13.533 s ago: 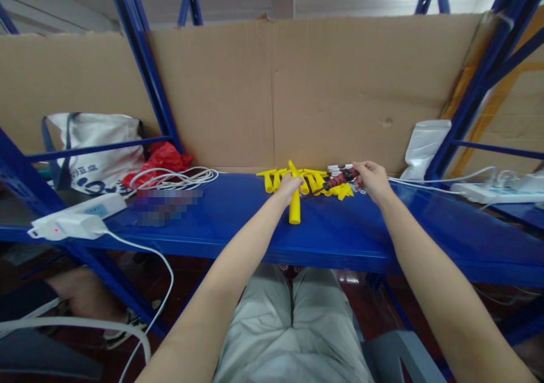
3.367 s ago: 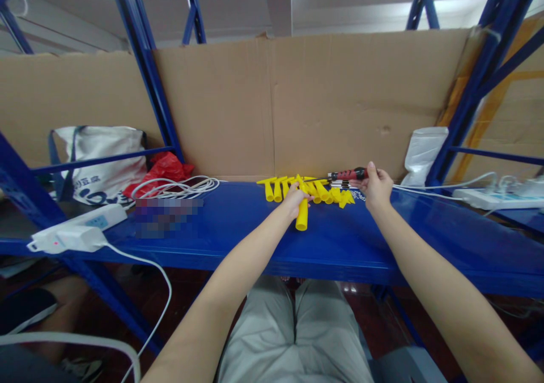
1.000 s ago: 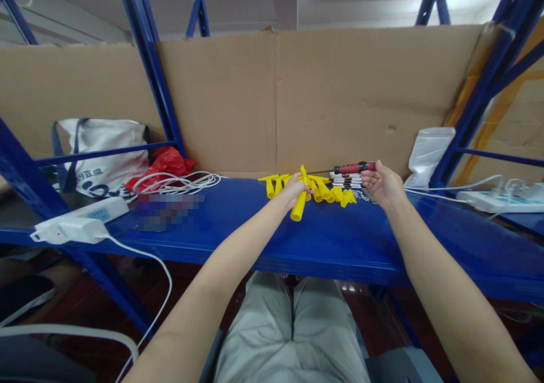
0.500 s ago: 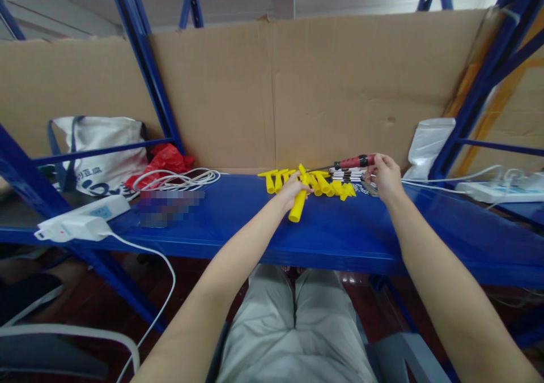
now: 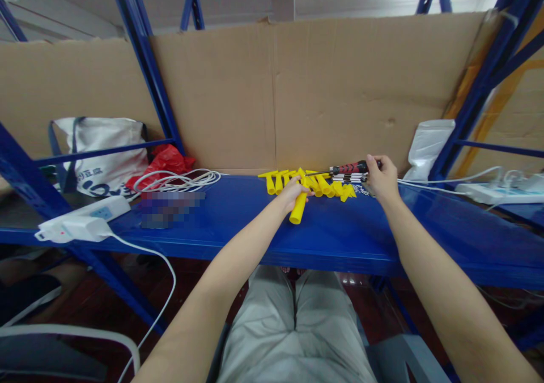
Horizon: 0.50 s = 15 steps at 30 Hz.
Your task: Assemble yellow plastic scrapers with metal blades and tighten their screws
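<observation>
My left hand (image 5: 293, 194) is closed around a yellow plastic piece (image 5: 298, 210) with a tube-shaped body, its open end pointing toward me. In my right hand (image 5: 382, 174) is a red and black screwdriver (image 5: 351, 168), gripped by the end of its handle. The shaft points left, and its tip meets the upper end of the yellow piece; the exact contact is too small to make out. More yellow pieces (image 5: 325, 187) lie in a row behind and to the right of my left hand. Several thin white and dark sticks (image 5: 351, 178) lie beneath the screwdriver.
A blue shelf (image 5: 238, 224) forms the work surface, backed by cardboard (image 5: 340, 88). On the left are a coiled white cable (image 5: 178, 180), a red plastic bag (image 5: 168, 161), a cloth bag (image 5: 106, 145) and a power strip (image 5: 85, 216). A white pouch (image 5: 429, 148) leans at the right.
The screwdriver's handle has turned about its length and dropped slightly, with my right hand shifting a little lower. My left hand keeps the yellow piece in nearly the same place.
</observation>
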### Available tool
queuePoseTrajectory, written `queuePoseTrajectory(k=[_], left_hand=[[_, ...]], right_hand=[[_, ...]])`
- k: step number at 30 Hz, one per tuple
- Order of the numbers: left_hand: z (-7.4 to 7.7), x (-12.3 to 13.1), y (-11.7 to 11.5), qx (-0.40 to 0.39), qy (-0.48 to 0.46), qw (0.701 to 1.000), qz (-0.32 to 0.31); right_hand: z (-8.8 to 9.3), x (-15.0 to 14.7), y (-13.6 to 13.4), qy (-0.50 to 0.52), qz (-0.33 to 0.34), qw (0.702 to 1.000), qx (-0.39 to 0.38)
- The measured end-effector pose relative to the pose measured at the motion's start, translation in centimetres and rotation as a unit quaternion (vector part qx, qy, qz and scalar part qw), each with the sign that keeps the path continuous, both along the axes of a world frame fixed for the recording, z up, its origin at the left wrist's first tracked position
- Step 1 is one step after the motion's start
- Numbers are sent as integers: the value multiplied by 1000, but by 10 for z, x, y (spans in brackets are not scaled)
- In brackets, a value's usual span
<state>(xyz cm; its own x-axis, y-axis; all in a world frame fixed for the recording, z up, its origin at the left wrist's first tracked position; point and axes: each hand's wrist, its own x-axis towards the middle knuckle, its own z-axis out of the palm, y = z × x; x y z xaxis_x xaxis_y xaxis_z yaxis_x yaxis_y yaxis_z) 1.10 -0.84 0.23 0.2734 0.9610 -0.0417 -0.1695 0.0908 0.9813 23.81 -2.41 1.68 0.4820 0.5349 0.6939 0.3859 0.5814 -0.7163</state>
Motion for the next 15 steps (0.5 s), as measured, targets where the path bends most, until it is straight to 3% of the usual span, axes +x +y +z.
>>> queuePoseTrajectory(k=[5,9,11,15], left_hand=[[1,2,-4,0,10,1000,14],[-1,5,-5,4,24,999,35],[-4,6,-5,9,31,998,45],[-9,8,-4,21,37,998,55]], right_hand=[[6,-7,-7,97,109,988,-43],[9,-7,-9,117,173,976,-55],[8,-7,-8,111,172,976,-69],[2,-4,-3,90,99,986,-100]])
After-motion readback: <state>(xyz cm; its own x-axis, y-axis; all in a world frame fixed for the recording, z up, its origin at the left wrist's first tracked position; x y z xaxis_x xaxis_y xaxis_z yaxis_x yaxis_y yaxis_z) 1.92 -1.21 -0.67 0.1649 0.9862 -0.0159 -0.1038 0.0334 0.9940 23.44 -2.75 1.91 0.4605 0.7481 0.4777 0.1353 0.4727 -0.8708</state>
